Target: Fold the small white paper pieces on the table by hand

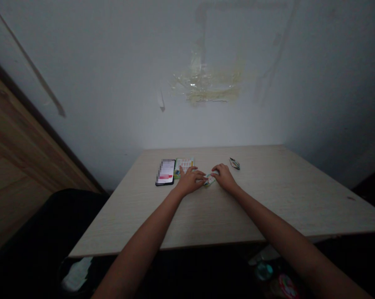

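Between the fingertips of two bare hands on a pale wood-grain desk (268,199), a small green-and-white packet (209,180) lies flat, its long axis running from near left to far right. Farthest left of the grip, a smartphone (165,172) with a pixelated screen lies face up, just beside a printed green-edged card (184,165), which sits directly beyond the left hand (190,180). That hand rests palm down, one outer finger reaching to the card's near edge while the others stretch right to the packet's near end. Across the packet, the right hand (224,177) also lies palm down, its fingertips (213,174) at the packet's far end. Neither hand looks clenched, but whether they pinch the packet or merely touch it cannot be told from this view. A little beyond the right hand, a small folded foil wrapper (234,163) lies apart on the desk.
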